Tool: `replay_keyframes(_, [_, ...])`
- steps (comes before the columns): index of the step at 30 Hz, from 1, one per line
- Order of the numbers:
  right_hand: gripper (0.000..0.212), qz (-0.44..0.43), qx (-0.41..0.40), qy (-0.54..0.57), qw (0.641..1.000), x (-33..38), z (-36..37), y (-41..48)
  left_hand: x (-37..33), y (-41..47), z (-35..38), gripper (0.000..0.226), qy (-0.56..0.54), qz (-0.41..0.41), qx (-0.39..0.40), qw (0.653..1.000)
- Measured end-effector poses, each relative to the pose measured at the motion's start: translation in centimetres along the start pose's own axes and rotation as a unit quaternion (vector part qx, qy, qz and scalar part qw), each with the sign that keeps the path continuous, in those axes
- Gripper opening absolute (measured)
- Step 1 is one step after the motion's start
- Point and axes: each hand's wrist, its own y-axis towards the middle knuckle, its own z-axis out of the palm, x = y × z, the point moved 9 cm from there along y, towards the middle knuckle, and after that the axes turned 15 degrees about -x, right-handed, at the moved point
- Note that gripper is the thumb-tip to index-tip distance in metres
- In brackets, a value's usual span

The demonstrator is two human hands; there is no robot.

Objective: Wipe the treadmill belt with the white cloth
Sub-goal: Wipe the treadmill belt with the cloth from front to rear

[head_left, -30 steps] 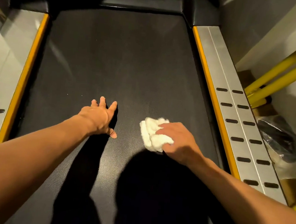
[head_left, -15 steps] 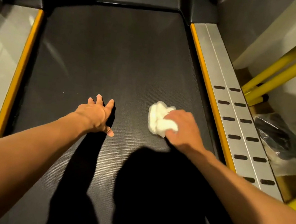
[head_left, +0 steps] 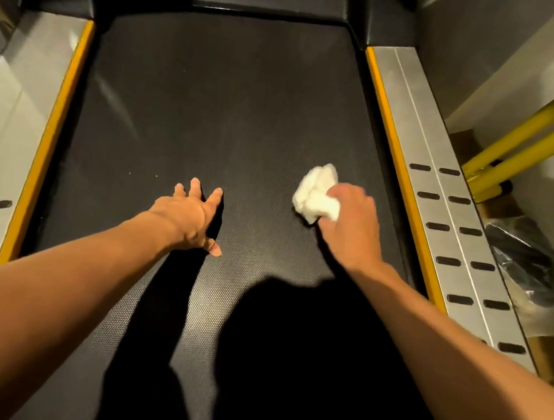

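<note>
Right hand (head_left: 351, 227) is squeezing the white cloth (head_left: 316, 193) on the treadmill belt (head_left: 228, 103). Left hand (head_left: 189, 215) is lying open. Cloth is bunching up, so it might miss spots.

Matt, finely textured black belt (head_left: 217, 109), fluffy white cloth (head_left: 316, 193), brushed metal side rails (head_left: 422, 122)

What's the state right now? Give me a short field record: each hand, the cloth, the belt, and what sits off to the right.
left hand: flat on the belt, fingers spread, holding nothing
right hand: closed on the white cloth, pressing it to the belt
white cloth: bunched, right of belt centre, short of the right rail
treadmill belt: dark, textured; a few pale specks ahead of the left hand
right rail: silver with slots, yellow inner edge
beside rail: yellow bars, dark item in clear plastic
</note>
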Motion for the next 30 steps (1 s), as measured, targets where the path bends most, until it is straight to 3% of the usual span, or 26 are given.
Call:
replay_keyframes(2, [0.031, 0.024, 0.003, -0.085, 0.996, -1.8, 0.8, 0.9, 0.0, -0.1, 0.1, 0.120, 0.005, 0.002, 0.000, 1.000])
replay_keyframes(4, [0.040, -0.046, 0.060, -0.136, 0.988, -0.4, 3.3, -0.8, 0.2, -0.1, 0.0, 0.117, 0.010, 0.009, -0.010, 1.000])
replay_keyframes(7, [0.039, -0.213, 0.138, -0.034, 0.967, 5.1, 6.9, -6.8, 0.8, -0.5, -0.6, 0.104, 0.008, 0.032, -0.039, 0.999])
replay_keyframes(9, [0.040, -0.270, 0.172, 0.020, 0.947, 8.2, 7.3, -8.4, 1.8, -1.2, -1.4, 0.089, 0.042, 0.045, -0.083, 0.995])
replay_keyframes(12, [0.045, -0.216, 0.133, -0.015, 0.967, 8.8, 7.2, -3.9, 4.3, -2.5, -2.0, 0.082, 0.105, 0.040, -0.142, 0.983])
replay_keyframes(15, [0.049, -0.166, 0.122, -0.088, 0.975, 8.2, 8.0, -1.6, 7.0, -3.5, -1.2, 0.089, 0.092, 0.009, -0.136, 0.986])
replay_keyframes(17, [0.040, -0.208, 0.150, -0.053, 0.965, 10.4, 8.7, -4.3, 8.5, -4.1, -0.8, 0.089, 0.062, -0.013, -0.116, 0.991])
replay_keyframes(21, [0.030, -0.296, 0.277, 0.122, 0.906, 15.2, 9.6, -11.3, 11.0, -5.5, -0.3, 0.087, 0.037, -0.023, -0.097, 0.994])
replay_keyframes(23, [0.040, -0.330, 0.217, 0.105, 0.913, 16.6, 10.0, -9.2, 12.9, -6.3, 0.0, 0.087, 0.030, -0.042, -0.102, 0.993])
replay_keyframes(25, [0.046, -0.298, 0.149, 0.020, 0.943, 15.9, 11.0, -4.9, 14.1, -6.6, 0.1, 0.086, 0.035, -0.048, -0.114, 0.992])
replay_keyframes(27, [0.046, -0.260, 0.146, -0.045, 0.953, 15.3, 12.4, -3.1, 15.6, -6.9, 0.5, 0.086, 0.034, -0.053, -0.121, 0.991])
replay_keyframes(30, [0.031, -0.324, 0.193, -0.010, 0.926, 18.7, 13.3, -7.5, 18.1, -7.3, 1.2, 0.088, 0.024, -0.078, -0.139, 0.987])
